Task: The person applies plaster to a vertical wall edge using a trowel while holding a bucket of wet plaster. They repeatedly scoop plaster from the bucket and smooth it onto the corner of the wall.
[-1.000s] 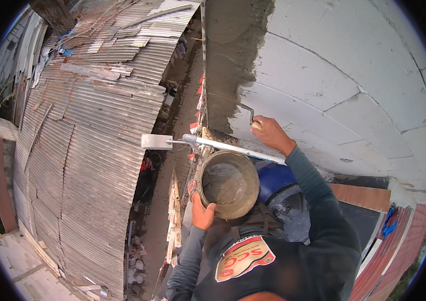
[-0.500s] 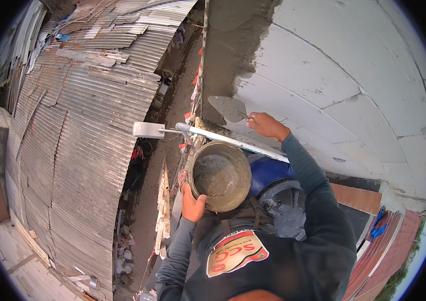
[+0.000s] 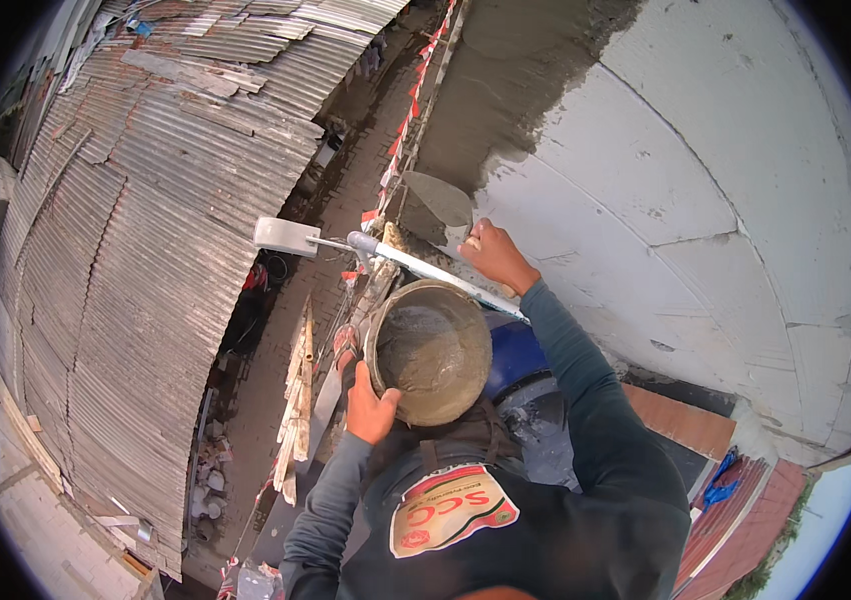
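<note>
My left hand (image 3: 372,408) grips the rim of a round, cement-smeared bucket (image 3: 421,300) at its left side, close to my waist. Grey wet mortar (image 3: 432,362) lies in the bucket. In my right hand (image 3: 498,256) is the handle of a pointed trowel (image 3: 438,200), its blade toward the left. The blade is up against the lower end of a dark, wet mortar coat (image 3: 505,90) on the pale block wall (image 3: 655,190). Whether the blade touches the coat, I cannot tell.
A white pole (image 3: 445,271) with a roller-like grey head (image 3: 286,237) crosses just beyond the bucket. A blue drum (image 3: 515,358) stands right of it. Red-and-white tape (image 3: 403,135) runs along the edge, above a lower passage. Corrugated roofing (image 3: 165,230) spreads at left.
My view has shifted, and the bucket sits slightly farther left in the picture. The right hand and trowel have moved left and up, with the blade tilting more downward to the right.
</note>
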A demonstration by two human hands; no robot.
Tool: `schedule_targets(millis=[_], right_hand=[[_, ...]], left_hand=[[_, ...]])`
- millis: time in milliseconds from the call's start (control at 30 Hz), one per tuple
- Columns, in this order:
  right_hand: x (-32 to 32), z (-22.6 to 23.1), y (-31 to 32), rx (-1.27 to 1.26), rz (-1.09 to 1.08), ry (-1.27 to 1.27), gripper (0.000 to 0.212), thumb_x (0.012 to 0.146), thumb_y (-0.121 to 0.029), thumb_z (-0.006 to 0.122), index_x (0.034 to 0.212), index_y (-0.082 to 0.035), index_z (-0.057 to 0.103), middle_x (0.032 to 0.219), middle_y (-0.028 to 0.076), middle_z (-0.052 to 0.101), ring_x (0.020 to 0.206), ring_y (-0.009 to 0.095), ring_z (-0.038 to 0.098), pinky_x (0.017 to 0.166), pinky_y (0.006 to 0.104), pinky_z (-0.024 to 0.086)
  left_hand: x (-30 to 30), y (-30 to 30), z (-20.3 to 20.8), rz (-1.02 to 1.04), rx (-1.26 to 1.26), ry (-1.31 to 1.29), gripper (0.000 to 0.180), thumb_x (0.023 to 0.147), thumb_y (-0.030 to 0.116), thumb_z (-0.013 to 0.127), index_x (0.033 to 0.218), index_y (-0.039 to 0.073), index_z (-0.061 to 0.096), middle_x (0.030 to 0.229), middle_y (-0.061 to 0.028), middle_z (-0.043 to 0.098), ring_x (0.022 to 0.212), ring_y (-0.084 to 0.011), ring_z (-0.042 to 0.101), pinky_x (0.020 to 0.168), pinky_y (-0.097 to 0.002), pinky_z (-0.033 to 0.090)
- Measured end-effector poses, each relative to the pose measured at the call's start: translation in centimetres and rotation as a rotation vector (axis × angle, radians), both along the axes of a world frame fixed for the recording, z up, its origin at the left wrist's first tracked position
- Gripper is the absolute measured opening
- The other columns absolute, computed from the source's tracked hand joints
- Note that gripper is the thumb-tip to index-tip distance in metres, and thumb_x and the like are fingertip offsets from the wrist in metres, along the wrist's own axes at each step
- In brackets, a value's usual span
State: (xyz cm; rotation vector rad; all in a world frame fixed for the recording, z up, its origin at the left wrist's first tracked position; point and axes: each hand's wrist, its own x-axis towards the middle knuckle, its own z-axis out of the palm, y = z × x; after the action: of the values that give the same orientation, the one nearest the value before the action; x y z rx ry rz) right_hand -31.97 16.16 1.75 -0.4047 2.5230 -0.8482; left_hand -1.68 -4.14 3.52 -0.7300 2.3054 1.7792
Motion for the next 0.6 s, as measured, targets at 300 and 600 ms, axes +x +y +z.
schedule_targets(millis=[300,600], right_hand=[[0.4,7.6,-1.9,-0.393,-0.202,0.045,0.029,0.102,-0.021,0.063,0.113,0.005,0.057,0.082,0.016,0.069,0.063,0.022,0.064,0.058,0.0359,0.052],[-3.0,0.9,-4.0,-0.174,-0.152,-0.175,0.034,0.101,-0.029,0.061,0.101,0.005,0.061,0.079,0.013,0.070,0.056,0.018,0.065,0.052,0.0367,0.051]], left_hand=[[0.4,0.2,0.9,0.033,-0.010,0.003,0.054,0.083,0.007,0.065,0.131,-0.005,0.045,0.110,-0.0359,0.069,0.107,-0.0544,0.067,0.091,-0.0518,0.054],[0.0,0.4,-0.1,0.051,0.004,-0.006,0.047,0.080,0.010,0.066,0.121,-0.006,0.048,0.105,-0.0334,0.069,0.103,-0.0535,0.067,0.088,-0.0515,0.053]])
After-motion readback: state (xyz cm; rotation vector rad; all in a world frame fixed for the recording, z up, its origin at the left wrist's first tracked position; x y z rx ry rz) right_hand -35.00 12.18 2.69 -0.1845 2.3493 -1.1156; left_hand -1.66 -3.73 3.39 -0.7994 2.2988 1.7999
